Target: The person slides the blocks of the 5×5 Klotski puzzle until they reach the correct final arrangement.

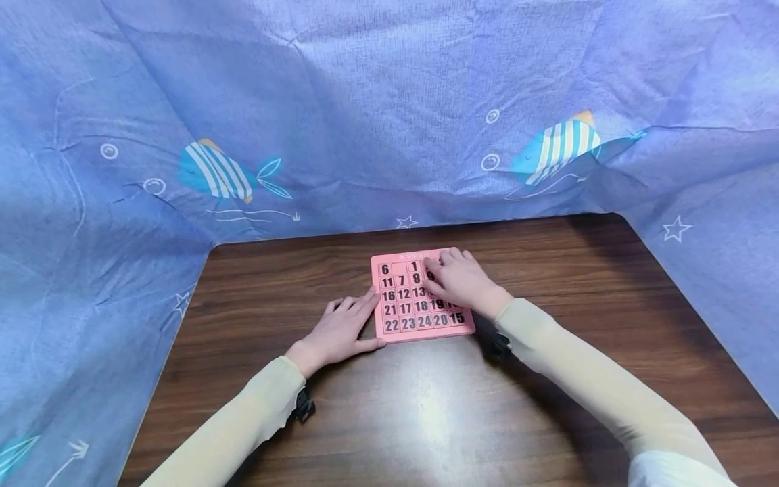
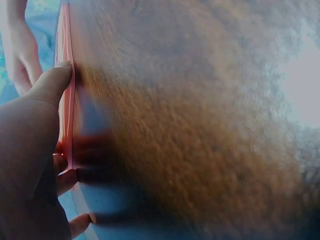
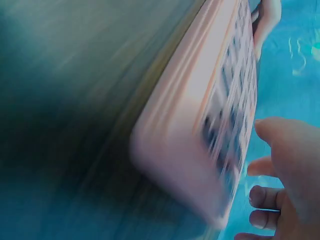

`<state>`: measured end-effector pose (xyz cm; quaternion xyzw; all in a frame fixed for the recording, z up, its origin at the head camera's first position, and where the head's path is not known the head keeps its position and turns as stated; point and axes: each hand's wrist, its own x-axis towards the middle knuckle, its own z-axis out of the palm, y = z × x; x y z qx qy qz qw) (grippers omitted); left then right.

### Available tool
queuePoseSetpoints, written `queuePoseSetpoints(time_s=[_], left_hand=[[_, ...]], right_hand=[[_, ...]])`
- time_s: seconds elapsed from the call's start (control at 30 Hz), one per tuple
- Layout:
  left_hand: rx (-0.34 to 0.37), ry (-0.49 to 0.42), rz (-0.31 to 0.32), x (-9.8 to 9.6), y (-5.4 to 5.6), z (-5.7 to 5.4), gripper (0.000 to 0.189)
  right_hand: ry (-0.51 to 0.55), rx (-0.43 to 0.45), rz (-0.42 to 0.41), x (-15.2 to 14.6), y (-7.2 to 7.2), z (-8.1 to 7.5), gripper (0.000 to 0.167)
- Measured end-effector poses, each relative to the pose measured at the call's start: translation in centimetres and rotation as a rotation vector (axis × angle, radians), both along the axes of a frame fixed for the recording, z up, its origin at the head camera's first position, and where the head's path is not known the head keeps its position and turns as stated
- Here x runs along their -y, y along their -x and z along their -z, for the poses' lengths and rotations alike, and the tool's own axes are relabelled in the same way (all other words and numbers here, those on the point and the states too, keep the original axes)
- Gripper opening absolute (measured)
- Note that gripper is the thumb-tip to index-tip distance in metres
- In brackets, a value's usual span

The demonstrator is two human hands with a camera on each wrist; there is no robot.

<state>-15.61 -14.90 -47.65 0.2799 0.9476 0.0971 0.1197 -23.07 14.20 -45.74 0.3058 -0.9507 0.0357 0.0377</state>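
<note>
A pink sliding number puzzle with black numerals lies flat on the table. In its top row, a blank slot shows between tiles 6 and 1. My left hand is at the puzzle's left side, thumb by the near left corner and outstretched fingers along the edge. The left wrist view shows that thumb touching the pink side wall. Over the upper right tiles is my right hand, fingers spread and covering several numerals. Seen from the right wrist, its fingers hover close over the blurred puzzle face.
Dark wood grain covers the table, with a bright glare patch near the front. Blue cloth printed with striped fish hangs behind and down both sides. A black wrist device sits under the left sleeve, another under the right.
</note>
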Motion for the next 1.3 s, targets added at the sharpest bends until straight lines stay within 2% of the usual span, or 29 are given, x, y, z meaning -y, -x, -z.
queuePoseSetpoints(time_s=[0.1,0.23,0.53,0.73,0.93,1.1,1.3], left_hand=[[-0.007,-0.001,0.002,0.1,0.0,-0.2,0.093],[-0.010,-0.005,0.001,0.1,-0.1,-0.3,0.094],[0.008,0.009,-0.006,0.2,-0.1,0.3,0.095],[0.002,-0.004,-0.004,0.1,-0.3,0.3,0.094],[0.001,-0.006,-0.011,0.1,-0.4,0.2,0.094],[-0.008,-0.006,-0.008,0.1,-0.3,-0.2,0.093],[-0.010,-0.009,0.001,0.0,-0.3,-0.4,0.093]], right_hand=[[-0.005,-0.010,0.047,-1.9,-0.1,0.2,0.051],[-0.008,0.028,0.069,-2.9,-0.2,0.4,0.054],[0.036,0.004,-0.018,-0.9,-0.5,0.9,0.051],[0.038,0.009,-0.027,-0.4,-0.7,0.9,0.053],[0.069,0.014,0.001,-2.8,-2.0,0.4,0.050],[0.068,0.030,0.002,-5.3,-3.0,1.1,0.052],[0.080,0.047,0.026,-5.5,-1.8,1.3,0.052]])
